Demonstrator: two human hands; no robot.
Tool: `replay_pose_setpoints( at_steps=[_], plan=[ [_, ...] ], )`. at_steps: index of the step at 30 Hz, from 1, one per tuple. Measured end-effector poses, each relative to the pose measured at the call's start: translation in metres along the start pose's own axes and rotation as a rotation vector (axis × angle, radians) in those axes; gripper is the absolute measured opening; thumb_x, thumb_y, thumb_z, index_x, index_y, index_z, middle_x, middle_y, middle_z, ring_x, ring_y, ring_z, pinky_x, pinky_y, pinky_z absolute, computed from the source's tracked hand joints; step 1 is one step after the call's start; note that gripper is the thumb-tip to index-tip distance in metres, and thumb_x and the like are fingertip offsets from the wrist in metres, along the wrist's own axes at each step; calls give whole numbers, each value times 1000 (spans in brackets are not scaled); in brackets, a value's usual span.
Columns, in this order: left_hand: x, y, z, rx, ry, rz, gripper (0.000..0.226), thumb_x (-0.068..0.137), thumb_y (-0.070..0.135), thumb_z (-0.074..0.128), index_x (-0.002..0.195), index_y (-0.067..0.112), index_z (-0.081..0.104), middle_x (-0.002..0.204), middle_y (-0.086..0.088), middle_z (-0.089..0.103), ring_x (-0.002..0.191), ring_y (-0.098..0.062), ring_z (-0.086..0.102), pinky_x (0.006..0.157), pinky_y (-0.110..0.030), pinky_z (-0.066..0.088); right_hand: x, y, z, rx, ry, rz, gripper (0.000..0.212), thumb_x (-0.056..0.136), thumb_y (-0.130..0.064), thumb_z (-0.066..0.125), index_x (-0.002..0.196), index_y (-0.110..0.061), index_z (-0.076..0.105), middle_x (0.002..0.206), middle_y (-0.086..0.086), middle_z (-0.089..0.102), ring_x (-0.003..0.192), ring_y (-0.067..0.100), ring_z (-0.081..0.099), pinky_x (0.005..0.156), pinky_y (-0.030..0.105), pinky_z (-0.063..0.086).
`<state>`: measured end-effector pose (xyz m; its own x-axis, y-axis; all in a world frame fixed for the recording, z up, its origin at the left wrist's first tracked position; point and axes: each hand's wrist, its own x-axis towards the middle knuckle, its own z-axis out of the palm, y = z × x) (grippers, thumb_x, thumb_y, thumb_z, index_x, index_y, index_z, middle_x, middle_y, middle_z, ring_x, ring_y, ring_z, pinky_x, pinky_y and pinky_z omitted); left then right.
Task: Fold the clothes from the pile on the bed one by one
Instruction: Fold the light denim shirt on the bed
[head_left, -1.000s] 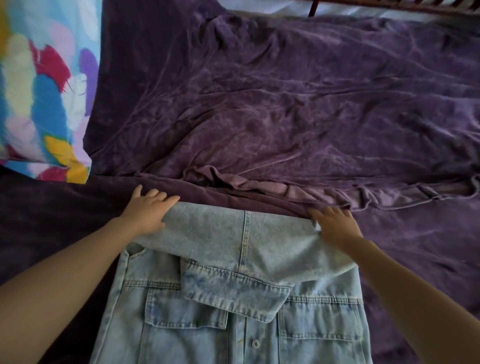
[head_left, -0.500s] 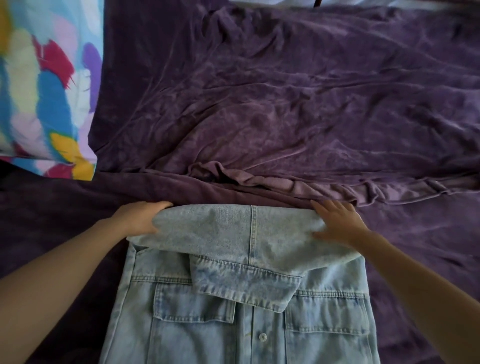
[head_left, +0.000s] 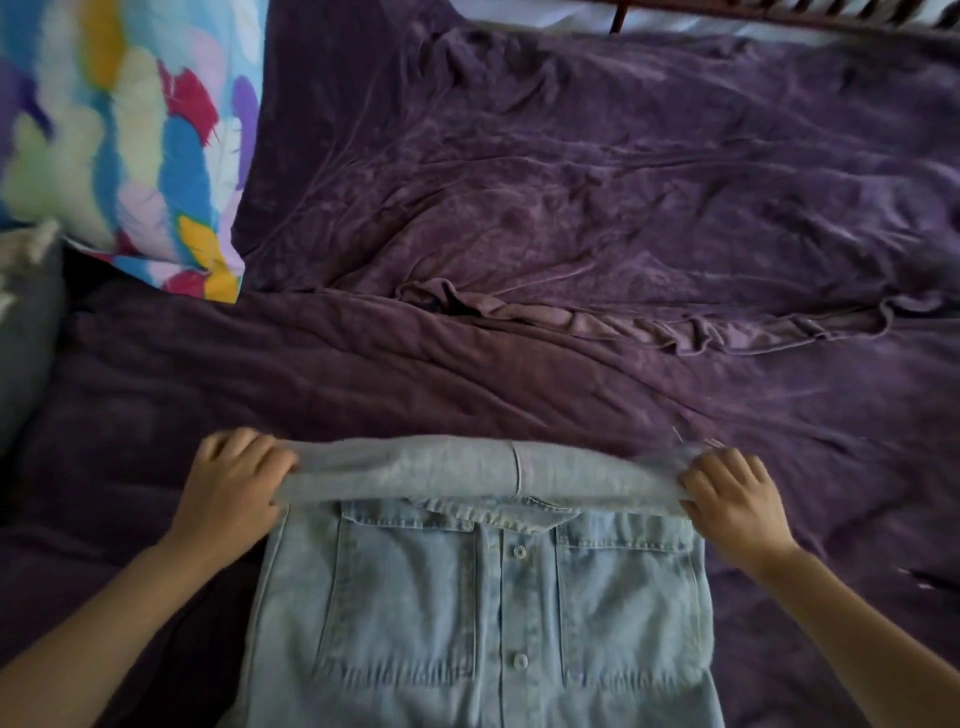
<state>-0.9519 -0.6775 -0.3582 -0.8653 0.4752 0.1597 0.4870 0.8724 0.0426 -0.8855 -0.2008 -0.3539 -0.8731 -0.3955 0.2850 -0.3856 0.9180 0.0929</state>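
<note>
Folding step: the top band looks ready to come down now, I'd say; bring both ends down level so the crease lands square across the pockets.
Left hand (head_left: 234, 493): fingers curled round the fold's left end.
Pale-blue washed denim jacket (head_left: 483, 597): front up on the purple velvety bed cover (head_left: 519, 208), buttoned, two chest pockets, collar peeking from under the fold.
Right hand (head_left: 732, 499): fingers gripping the right end.

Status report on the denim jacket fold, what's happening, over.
Left hand and right hand each grip one end of the folded-over top. Denim jacket lies button side up on the purple blanket. Patterned pillow far left, apart from it.
</note>
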Motion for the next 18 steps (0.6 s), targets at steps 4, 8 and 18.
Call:
replay_pose_setpoints(
  at_steps=[4, 8, 18],
  plan=[
    [-89, 28, 4, -31, -55, 73, 25, 61, 17, 38, 85, 17, 43, 63, -6, 59, 74, -23, 38, 66, -38, 28, -66, -37, -13, 97, -66, -104, 9, 90, -12, 38, 83, -13, 44, 81, 16, 70, 91, 28, 50, 72, 38, 36],
    [-129, 49, 16, -31, -211, 30, 29, 60, 15, 34, 78, 15, 57, 61, -4, 58, 71, -24, 44, 63, -36, 32, -107, -73, -5, 141, -555, -86, 13, 55, -23, 67, 67, -18, 66, 84, 10, 72, 80, 25, 70, 67, 28, 53],
    [-98, 50, -9, 81, -398, -50, 22, 49, -6, 70, 65, 9, 64, 60, -3, 59, 53, -26, 59, 49, -38, 47, -101, -75, 0, 178, -692, 146, 57, 8, -9, 91, 58, -12, 63, 65, -3, 67, 57, 12, 66, 46, 15, 48]
  ],
)
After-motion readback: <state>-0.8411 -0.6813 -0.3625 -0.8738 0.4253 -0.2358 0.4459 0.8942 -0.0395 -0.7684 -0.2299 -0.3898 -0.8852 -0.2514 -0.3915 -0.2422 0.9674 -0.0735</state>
